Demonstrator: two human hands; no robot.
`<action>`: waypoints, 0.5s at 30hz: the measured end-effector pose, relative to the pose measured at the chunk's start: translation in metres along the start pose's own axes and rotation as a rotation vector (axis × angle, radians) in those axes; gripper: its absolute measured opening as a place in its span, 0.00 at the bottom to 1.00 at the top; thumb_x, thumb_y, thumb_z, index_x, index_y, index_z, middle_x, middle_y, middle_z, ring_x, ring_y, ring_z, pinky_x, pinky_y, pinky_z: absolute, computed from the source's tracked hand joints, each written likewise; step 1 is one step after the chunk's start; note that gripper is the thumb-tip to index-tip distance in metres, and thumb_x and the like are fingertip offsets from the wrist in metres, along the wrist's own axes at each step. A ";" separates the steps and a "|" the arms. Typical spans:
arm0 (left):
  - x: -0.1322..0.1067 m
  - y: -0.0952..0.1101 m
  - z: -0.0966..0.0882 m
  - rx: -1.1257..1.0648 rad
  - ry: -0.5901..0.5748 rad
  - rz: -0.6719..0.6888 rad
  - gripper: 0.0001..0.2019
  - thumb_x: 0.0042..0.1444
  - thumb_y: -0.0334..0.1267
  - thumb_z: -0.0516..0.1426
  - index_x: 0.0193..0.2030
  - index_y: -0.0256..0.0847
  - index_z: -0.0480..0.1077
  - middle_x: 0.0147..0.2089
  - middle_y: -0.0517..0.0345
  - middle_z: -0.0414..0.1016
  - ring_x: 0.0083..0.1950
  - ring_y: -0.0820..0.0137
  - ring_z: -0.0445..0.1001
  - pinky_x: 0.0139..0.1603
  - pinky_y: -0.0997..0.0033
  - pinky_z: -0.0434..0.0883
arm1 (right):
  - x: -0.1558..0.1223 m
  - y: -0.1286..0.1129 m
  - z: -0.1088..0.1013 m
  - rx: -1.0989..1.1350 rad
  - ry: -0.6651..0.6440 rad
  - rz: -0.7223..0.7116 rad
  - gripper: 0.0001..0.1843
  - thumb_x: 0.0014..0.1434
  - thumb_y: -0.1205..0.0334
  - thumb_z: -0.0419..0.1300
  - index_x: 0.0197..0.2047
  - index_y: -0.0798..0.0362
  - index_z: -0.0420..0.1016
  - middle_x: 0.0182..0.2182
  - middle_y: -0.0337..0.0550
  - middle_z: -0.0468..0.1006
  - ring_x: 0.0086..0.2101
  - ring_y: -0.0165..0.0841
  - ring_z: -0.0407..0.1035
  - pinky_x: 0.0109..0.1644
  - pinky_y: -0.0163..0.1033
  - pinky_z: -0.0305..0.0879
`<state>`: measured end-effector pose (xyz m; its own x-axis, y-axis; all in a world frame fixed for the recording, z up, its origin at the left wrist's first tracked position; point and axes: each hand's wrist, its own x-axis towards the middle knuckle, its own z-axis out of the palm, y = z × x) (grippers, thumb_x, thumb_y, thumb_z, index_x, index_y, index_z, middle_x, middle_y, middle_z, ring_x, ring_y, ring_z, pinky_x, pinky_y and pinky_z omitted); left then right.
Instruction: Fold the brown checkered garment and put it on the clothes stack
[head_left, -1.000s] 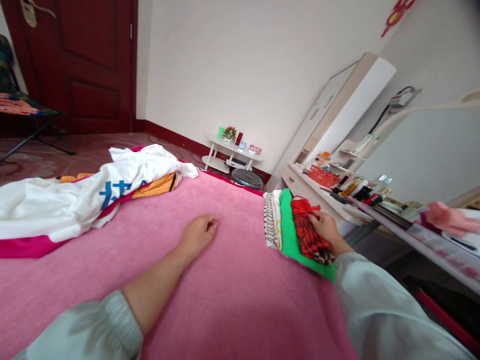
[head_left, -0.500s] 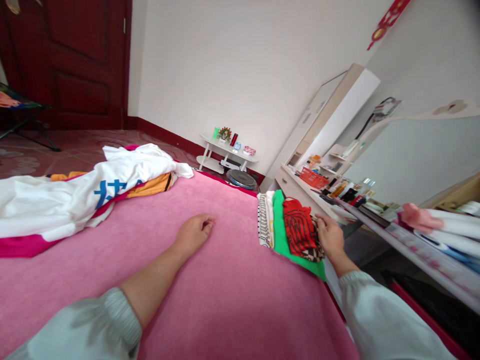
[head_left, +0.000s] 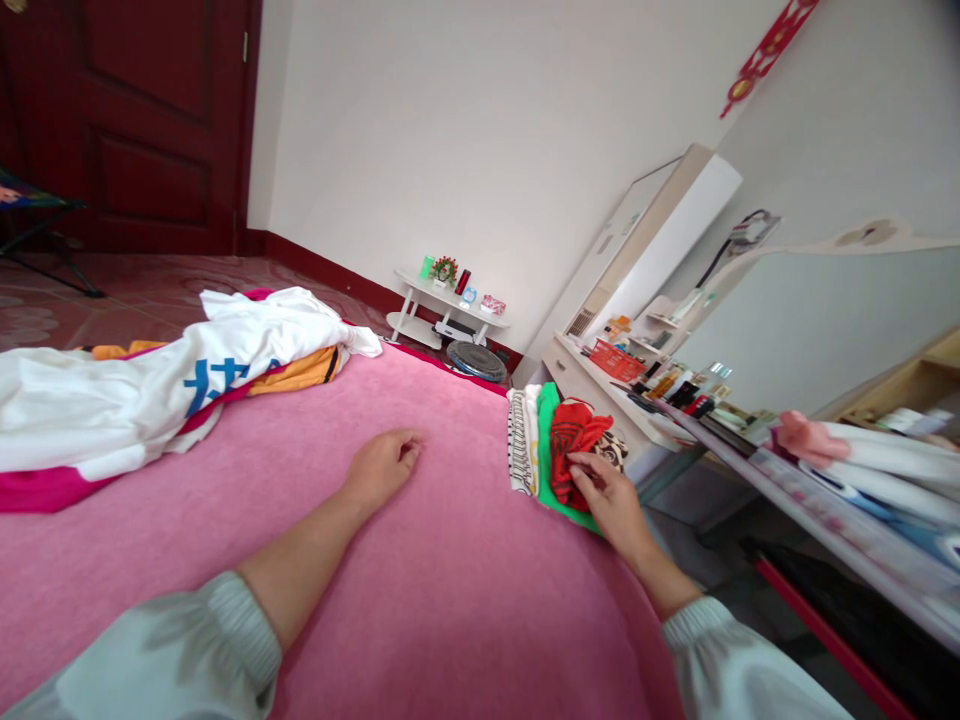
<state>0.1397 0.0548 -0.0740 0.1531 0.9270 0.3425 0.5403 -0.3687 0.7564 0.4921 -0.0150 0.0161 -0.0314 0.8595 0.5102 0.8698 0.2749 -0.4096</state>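
Note:
My left hand (head_left: 386, 468) rests on the pink bedspread (head_left: 450, 600), its fingers loosely curled together with nothing in them. At the right edge of the bed, my right hand (head_left: 609, 495) lies over a red garment with dark print (head_left: 570, 440), thumb and fingers pinched at its cloth. This red garment is bunched on a green cloth (head_left: 547, 425). Some brown-and-cream patterned fabric (head_left: 613, 448) shows behind my right hand. Left of the green cloth, folded white cloths, one with black stripes (head_left: 518, 440), lie side by side. My right palm hides part of the pile.
On the left of the bed lies a heap of clothes, a white shirt with blue lettering (head_left: 150, 395) over orange cloth (head_left: 296, 375). A dressing table (head_left: 574, 370) with a red basket (head_left: 616, 360) and bottles borders the right side. A white shelf (head_left: 450, 292) stands beyond the bed.
My right hand has moved left from the pile's outer edge onto the red garment, which now looks more bunched. My left hand stays in place. The view has shifted slightly.

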 end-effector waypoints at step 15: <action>0.001 0.001 0.001 0.020 0.008 0.000 0.13 0.54 0.34 0.53 0.44 0.42 0.75 0.44 0.57 0.79 0.44 0.67 0.75 0.45 0.73 0.68 | 0.113 0.039 0.033 -0.261 0.257 0.431 0.16 0.42 0.62 0.58 0.36 0.58 0.78 0.30 0.55 0.77 0.41 0.49 0.70 0.48 0.52 0.62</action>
<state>0.1407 0.0554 -0.0736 0.1463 0.9264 0.3469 0.5566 -0.3669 0.7454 0.5064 0.1069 0.0330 0.4464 0.7290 0.5189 0.8712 -0.2217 -0.4380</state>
